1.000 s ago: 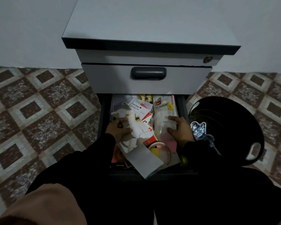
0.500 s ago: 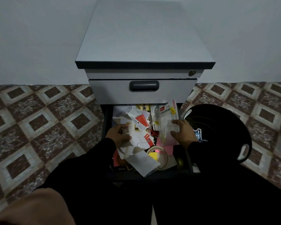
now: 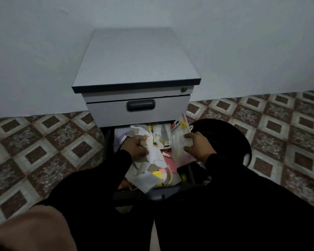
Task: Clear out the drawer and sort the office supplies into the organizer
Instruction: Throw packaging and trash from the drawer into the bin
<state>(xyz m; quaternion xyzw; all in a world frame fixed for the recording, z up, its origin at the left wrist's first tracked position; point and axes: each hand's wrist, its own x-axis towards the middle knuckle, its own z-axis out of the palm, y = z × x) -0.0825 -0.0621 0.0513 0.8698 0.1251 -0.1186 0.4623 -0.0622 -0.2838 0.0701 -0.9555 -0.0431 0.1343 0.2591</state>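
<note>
The lower drawer (image 3: 109, 142) of a grey pedestal cabinet (image 3: 138, 58) is pulled out and crammed with papers, packets, a tape roll (image 3: 168, 175) and yellow sticky notes (image 3: 157, 173). My left hand (image 3: 137, 148) grips a bunch of torn white paper packaging (image 3: 152, 156) over the drawer's left side. My right hand (image 3: 198, 147) holds a clear plastic stapler-set packet (image 3: 179, 136), tilted up above the drawer's right edge. Black sleeves cover both arms. No organizer is in view.
A round black bin (image 3: 230, 140) stands on the floor just right of the drawer, beside my right hand. The upper drawer (image 3: 140, 109) is closed, with a dark handle. Patterned floor tiles (image 3: 43, 151) spread on both sides; a plain wall is behind.
The camera has pulled back and up. My right hand has lifted the stapler-set packet up and rightward towards the bin. My left hand has gathered the white paper and raised it slightly.
</note>
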